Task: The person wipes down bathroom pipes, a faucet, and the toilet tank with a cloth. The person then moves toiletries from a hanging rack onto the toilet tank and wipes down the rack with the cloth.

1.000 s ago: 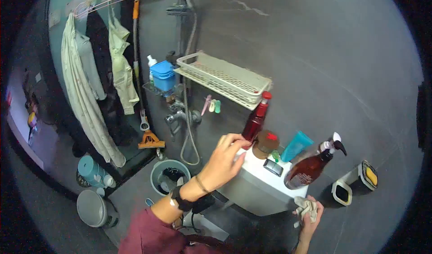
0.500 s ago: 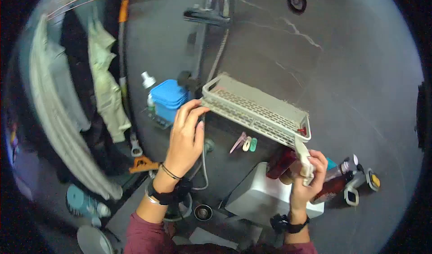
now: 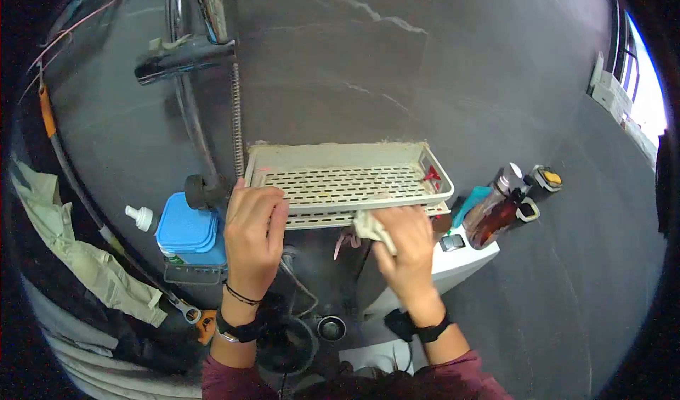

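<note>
A pale perforated wall shelf (image 3: 347, 153) is fixed to the dark tiled wall, with a small red item (image 3: 431, 175) inside its right end. My left hand (image 3: 253, 233) is at the shelf's left front corner, its fingers together against the edge; whether they grip it is hard to see. My right hand (image 3: 407, 248) holds a crumpled whitish cloth (image 3: 374, 231) at the front rail, right of the middle. Clothes pegs (image 3: 345, 241) hang just below, partly hidden by the cloth.
Pump bottles (image 3: 496, 219) and a teal tube (image 3: 471, 203) stand on a white surface (image 3: 464, 260) at the right. Blue containers (image 3: 188, 226) sit on a small rack at the left, near the shower pipe (image 3: 191, 116). Clothes (image 3: 92, 269) hang at far left.
The view has turned toward the shelf. My left hand has come up from the red bottle to the shelf's left corner. My right hand has brought the cloth to the shelf and moved left along its front.
</note>
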Available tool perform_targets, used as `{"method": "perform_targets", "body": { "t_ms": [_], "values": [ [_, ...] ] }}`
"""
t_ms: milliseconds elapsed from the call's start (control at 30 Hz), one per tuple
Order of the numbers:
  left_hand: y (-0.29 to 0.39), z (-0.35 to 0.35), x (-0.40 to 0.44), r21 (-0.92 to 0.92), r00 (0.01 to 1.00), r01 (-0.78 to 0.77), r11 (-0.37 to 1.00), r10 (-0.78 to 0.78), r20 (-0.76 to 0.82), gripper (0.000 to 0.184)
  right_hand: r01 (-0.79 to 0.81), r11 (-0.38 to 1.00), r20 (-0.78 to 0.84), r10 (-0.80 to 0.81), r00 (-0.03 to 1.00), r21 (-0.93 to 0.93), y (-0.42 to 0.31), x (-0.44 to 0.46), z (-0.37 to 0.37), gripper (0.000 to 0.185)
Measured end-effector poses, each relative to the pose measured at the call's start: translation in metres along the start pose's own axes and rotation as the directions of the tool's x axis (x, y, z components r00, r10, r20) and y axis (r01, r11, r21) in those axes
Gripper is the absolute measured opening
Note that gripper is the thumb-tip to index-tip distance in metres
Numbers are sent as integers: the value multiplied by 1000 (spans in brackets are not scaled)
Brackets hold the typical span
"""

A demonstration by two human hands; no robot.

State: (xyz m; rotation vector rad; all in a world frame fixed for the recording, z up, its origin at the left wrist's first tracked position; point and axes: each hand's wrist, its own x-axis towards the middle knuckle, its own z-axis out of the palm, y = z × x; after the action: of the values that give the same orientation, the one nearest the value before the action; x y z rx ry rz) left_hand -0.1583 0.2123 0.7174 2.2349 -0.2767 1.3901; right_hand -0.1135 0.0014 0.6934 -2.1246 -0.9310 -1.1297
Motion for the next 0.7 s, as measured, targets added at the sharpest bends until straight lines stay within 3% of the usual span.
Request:
{"method": "perform_targets", "body": {
  "t_ms": [67, 133, 200, 267, 333, 400, 433, 467, 533, 633, 700],
  "values": [
    [0, -3, 2, -6, 1000, -10, 1000, 11, 7, 7, -84, 993, -50, 89, 995, 79, 26, -7, -12, 34],
    [-2, -10, 7, -12, 995, 12, 1000, -11, 94, 8, -143, 990, -150, 144, 978, 13, 49, -10, -26, 31],
    [0, -14, 20, -14, 992, -18, 1000, 19, 123, 9, -156, 988, -145, 157, 977, 19, 48, -12, -25, 34],
    [5, -13, 41, -32, 965, 46, 998, -36, 259, 13, -151, 986, -188, 135, 973, -75, 28, -15, -1, 36],
    [2, -3, 61, -131, 951, 29, 991, 13, 309, 17, -24, 997, -118, 31, 993, 67, -2, -10, 24, 38],
    [0, 3, 83, -156, 715, 10, 988, 102, 692, 21, -32, 996, -115, 42, 993, 89, -3, -7, 22, 37],
    [-8, 11, 88, -175, 620, 52, 983, 106, 777, 26, -34, 993, -109, 46, 993, 113, -2, -5, 21, 35],
    [-14, 18, 91, -172, 618, 45, 984, 108, 778, 26, -35, 993, -116, 48, 992, 115, 4, -5, 18, 35],
    [-22, 28, 95, -200, 528, -155, 967, 253, 811, 28, -95, 992, -172, 108, 979, 82, 25, -13, 3, 30],
    [-20, 31, 101, -143, 484, -70, 987, 159, 861, 23, -175, 977, -219, 198, 955, 120, 45, -15, -9, 26],
    [-21, 31, 101, -109, 457, -20, 994, 106, 883, 22, -200, 979, -308, 182, 934, -30, 39, -12, -4, 25]
  ]
}}
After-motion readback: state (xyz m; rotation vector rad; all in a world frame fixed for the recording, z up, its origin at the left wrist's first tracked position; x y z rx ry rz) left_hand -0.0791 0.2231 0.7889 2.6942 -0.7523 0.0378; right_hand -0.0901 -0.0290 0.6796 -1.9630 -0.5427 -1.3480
